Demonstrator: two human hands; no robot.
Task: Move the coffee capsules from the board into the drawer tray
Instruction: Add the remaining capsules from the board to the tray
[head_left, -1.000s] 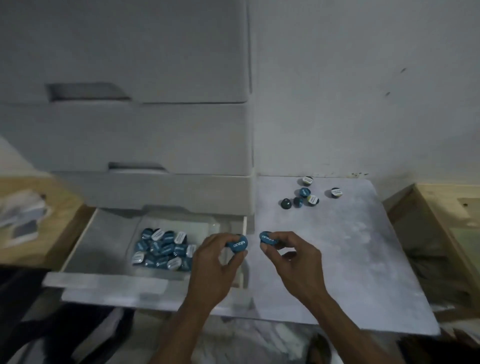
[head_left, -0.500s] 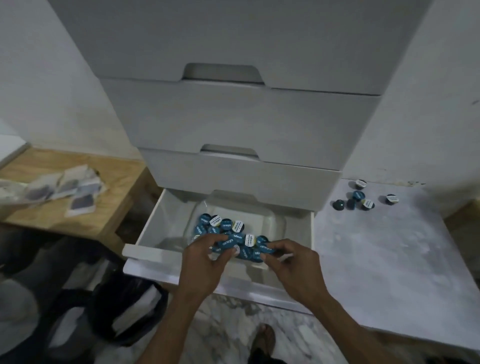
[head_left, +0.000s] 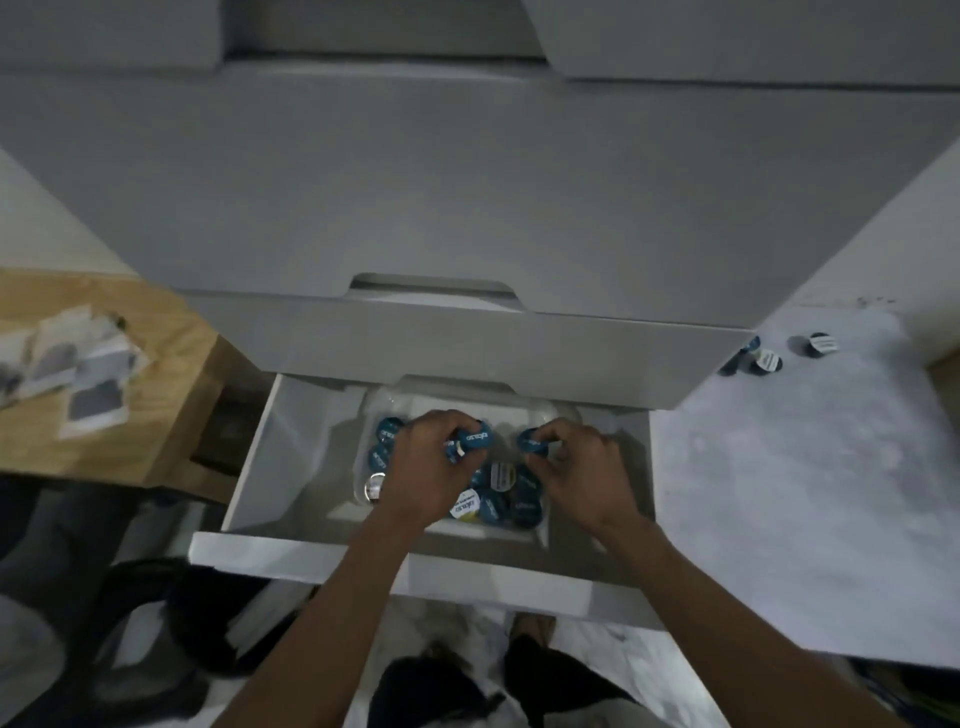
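Observation:
Both hands are over the clear tray inside the open bottom drawer. My left hand pinches a blue coffee capsule above the pile. My right hand pinches another blue capsule beside it. Several blue and white-topped capsules lie in the tray under my hands. On the white board at the right, a few capsules stay near its far edge, partly hidden by the drawer front above.
Closed white drawers rise above the open one, whose overhanging front hides the tray's back. A wooden surface with paper packets lies at the left. A dark bag and my feet are on the floor below.
Both hands carried their capsules from the board's edge leftward into the drawer and now hold them over the tray. The camera view has shifted left and downward.

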